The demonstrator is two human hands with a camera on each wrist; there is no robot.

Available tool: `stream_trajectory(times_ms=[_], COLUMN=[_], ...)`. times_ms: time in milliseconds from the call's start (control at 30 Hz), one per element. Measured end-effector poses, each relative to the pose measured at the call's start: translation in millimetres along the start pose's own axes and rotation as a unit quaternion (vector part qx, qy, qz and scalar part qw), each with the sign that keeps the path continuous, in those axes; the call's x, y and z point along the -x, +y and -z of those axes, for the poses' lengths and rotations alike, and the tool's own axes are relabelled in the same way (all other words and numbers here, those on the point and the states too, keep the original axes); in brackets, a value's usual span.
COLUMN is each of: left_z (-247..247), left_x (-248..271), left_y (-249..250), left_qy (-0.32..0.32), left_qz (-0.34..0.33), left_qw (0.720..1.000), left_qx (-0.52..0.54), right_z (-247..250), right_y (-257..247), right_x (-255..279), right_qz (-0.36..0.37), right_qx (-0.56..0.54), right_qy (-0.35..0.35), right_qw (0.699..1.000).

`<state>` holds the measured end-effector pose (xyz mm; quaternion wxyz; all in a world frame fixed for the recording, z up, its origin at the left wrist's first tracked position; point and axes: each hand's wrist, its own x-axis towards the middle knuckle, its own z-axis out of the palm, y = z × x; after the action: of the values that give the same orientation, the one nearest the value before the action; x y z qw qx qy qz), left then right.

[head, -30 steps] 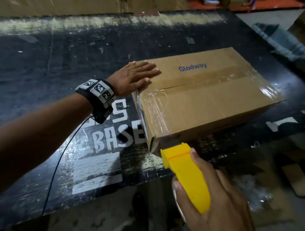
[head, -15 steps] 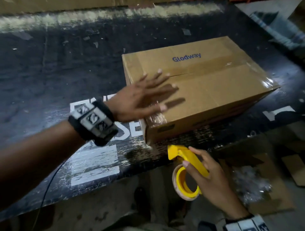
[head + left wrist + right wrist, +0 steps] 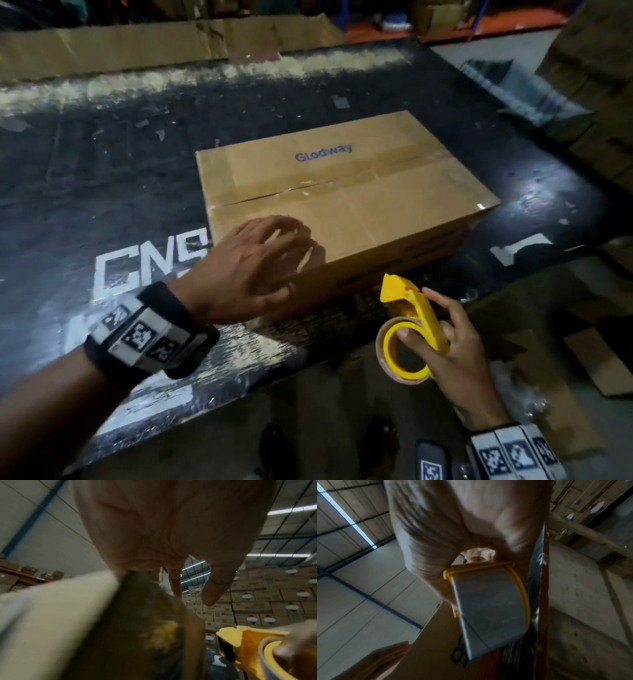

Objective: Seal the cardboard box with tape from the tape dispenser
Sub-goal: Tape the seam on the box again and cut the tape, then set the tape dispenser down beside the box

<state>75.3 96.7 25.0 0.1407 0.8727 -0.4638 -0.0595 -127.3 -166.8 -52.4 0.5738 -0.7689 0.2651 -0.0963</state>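
The brown cardboard box [image 3: 342,202] sits on our black tabletop [image 3: 102,164]. Our left hand [image 3: 246,270] lies spread on its near corner, grip apart. Our right hand [image 3: 448,346] clasps the yellow plastic tape dispenser [image 3: 416,318].

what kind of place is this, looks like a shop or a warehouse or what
Most likely a warehouse packing area. Stacked cartons fill the background of the left wrist view, under a high roof with strip lights. A cardboard box sits on a worn black table for taping.
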Motion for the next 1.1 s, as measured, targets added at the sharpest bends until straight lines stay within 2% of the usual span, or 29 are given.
stream_trajectory(times_ms=[133, 267, 433, 533, 700, 800, 1100], left_z=[-16.9, -44.8, -80.5, -92.0, -92.6, -91.8, -88.9], left_x=[-53.8, -129.0, -196.2, -204.2, -202.2, -203.7, -203.4], left_y=[65.5, 121.2, 157.6, 161.4, 165.1, 166.7, 166.6], left_qy=[0.028, 0.05, 0.036, 0.042, 0.046, 0.045, 0.057], left_qz=[-0.013, -0.013, 0.034, 0.063, 0.084, 0.095, 0.093], left_qw=[0.999, 0.998, 0.998, 0.992, 0.989, 0.987, 0.991], left_qx=[0.042, 0.026, -0.044, -0.101, -0.116, -0.12, -0.081], right_z=[55.2, 115.3, 177.4, 196.3, 202.6, 200.2, 207.7], right_y=[20.7, 49.7, 69.8, 81.5, 94.8, 97.2, 84.3], right_x=[-42.9, -106.2, -192.3, -242.9, -291.5, -303.9, -304.7], right_qz=[-0.025, -0.062, -0.039, -0.024, -0.018, -0.01, -0.014], right_qx=[-0.012, 0.002, 0.093, 0.177, 0.233, 0.25, 0.221], right_qy=[0.067, 0.125, 0.12, 0.084, 0.024, -0.011, -0.043], right_qw=[0.997, 0.99, 0.988, 0.98, 0.972, 0.968, 0.974])
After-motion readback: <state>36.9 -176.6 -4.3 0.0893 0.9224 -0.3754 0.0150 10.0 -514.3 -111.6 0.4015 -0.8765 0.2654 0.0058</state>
